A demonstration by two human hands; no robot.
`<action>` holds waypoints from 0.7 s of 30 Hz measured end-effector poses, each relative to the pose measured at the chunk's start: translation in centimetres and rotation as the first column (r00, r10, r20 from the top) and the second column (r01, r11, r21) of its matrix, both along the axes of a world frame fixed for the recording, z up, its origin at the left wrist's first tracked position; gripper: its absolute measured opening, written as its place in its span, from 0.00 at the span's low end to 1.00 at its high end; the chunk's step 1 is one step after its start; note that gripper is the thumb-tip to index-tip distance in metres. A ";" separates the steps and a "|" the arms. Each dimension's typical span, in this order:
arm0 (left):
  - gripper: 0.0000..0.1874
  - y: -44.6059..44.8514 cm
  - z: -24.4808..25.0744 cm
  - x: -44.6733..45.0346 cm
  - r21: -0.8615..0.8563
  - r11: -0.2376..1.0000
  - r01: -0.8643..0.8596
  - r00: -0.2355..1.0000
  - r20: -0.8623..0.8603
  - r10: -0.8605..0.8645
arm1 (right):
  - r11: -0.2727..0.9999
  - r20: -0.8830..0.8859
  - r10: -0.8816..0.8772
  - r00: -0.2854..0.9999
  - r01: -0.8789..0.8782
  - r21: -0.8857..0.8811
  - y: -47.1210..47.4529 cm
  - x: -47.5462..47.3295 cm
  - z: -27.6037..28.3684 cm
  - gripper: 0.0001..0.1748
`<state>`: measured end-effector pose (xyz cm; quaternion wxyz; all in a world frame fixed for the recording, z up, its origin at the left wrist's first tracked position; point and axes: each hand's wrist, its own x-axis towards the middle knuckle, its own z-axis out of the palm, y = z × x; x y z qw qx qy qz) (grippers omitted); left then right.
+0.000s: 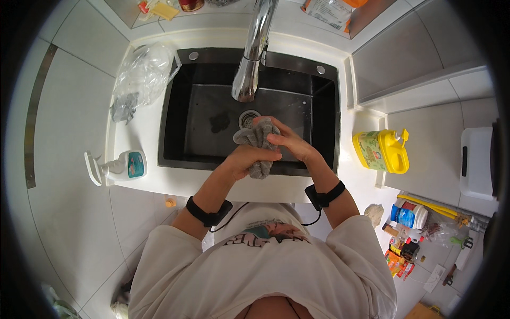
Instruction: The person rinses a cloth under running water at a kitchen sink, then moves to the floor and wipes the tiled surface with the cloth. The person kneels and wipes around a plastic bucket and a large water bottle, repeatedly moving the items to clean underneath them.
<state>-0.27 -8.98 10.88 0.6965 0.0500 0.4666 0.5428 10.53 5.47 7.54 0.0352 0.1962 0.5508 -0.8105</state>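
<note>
Over the near part of a black kitchen sink [207, 161], both hands grip a bunched grey cloth [261, 169]. My left hand [247, 157] is wrapped around its lower part, with the thumb pointing right across it. Higher up, my right hand [289, 139] holds the cloth from the right, fingers curled behind it. Part of the cloth sticks out above my left hand. Just behind the hands is the sink drain [249, 117], partly hidden by them. A chrome faucet [247, 79] hangs above the basin; no water stream shows.
A clear plastic bag [145, 77] and a spray bottle [127, 165] are on the counter left of the sink. At its right stands a yellow pump jug [380, 151]. Several jars and packets, including a blue-labelled tub [408, 214], lie farther right. Packages sit behind the faucet.
</note>
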 end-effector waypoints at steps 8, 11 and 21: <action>0.15 1.1 0.4 1.8 0.051 0.998 0.049 0.928 0.367 -0.064 | 0.942 -0.235 -0.044 0.971 -0.038 -0.334 -1.0 -0.6 1.9 0.22; 0.20 1.3 -0.2 1.6 -0.028 0.999 0.037 0.955 0.295 -0.027 | 0.949 -0.212 -0.135 0.968 0.065 -0.309 -0.6 -0.5 1.8 0.16; 0.24 1.2 -4.2 3.4 0.007 0.995 0.102 0.670 -0.740 -0.064 | 0.799 -0.181 -0.134 0.974 0.214 0.561 -1.2 -0.8 0.1 0.17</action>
